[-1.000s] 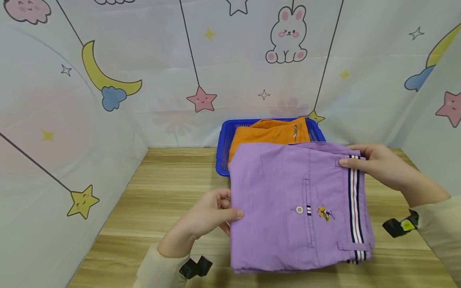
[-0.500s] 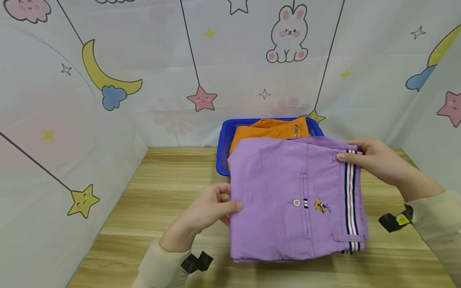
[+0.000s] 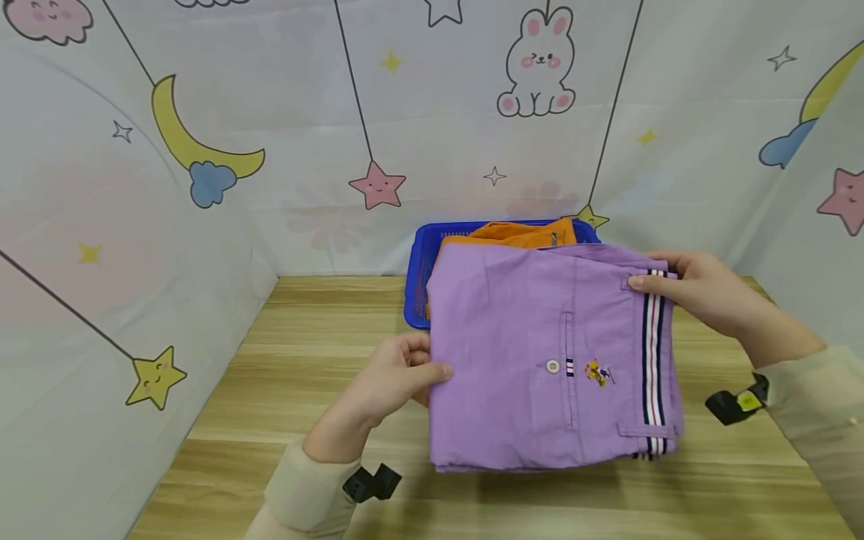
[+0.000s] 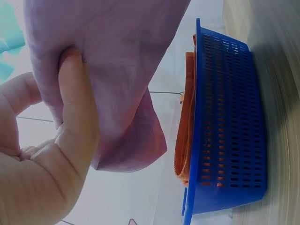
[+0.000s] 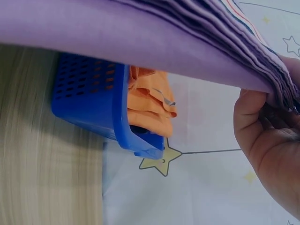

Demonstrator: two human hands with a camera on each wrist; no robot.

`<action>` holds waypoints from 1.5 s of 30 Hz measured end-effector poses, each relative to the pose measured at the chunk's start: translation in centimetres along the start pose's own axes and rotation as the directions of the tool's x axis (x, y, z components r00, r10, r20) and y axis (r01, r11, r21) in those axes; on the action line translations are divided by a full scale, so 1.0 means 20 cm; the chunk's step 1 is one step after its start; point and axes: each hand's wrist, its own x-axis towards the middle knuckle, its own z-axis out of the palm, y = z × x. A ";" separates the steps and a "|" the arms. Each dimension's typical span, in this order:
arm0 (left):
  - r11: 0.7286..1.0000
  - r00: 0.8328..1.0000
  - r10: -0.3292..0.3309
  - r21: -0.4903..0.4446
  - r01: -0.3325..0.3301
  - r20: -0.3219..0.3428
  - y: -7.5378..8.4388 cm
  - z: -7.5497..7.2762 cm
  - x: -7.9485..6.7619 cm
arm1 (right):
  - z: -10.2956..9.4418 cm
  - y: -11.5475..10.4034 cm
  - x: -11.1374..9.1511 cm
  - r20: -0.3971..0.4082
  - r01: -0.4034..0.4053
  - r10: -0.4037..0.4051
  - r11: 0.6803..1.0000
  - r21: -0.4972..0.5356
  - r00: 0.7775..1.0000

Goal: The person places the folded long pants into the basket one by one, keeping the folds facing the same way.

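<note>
Folded purple trousers point(image 3: 499, 360), with a striped waistband, a button and a small embroidered figure, are held up in front of a blue basket point(image 3: 417, 277). My left hand point(image 3: 394, 379) pinches their left folded edge, thumb on top. At the upper right corner, my right hand point(image 3: 709, 292) grips the waistband between thumb and fingers. In the right wrist view several cloth layers point(image 5: 225, 42) are stacked above the thumb. Folded orange clothing point(image 3: 520, 234) lies in the basket, partly hidden behind the trousers.
The basket stands at the back of a wood-grain table point(image 3: 304, 322), close to a white cloth backdrop point(image 3: 439, 135) printed with stars, a moon and a rabbit. More of this cloth hangs at both sides. A small black device is strapped at each wrist.
Both hands have moved the purple trousers up and slightly away, toward the basket. They now cover more of the orange clothing. The grip of both hands looks the same.
</note>
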 end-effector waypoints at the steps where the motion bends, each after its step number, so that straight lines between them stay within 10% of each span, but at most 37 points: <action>1: 1.000 1.000 0.001 0.001 -0.001 -0.005 0.00 0.00 0.00 | 0.00 0.00 0.00 -0.004 -0.005 0.005 1.000 0.007 1.000; 45: 0.997 0.969 -0.075 -0.032 0.069 -0.234 0.02 -0.05 0.16 | -0.02 -0.04 0.15 -0.033 -0.075 0.073 0.996 -0.054 0.997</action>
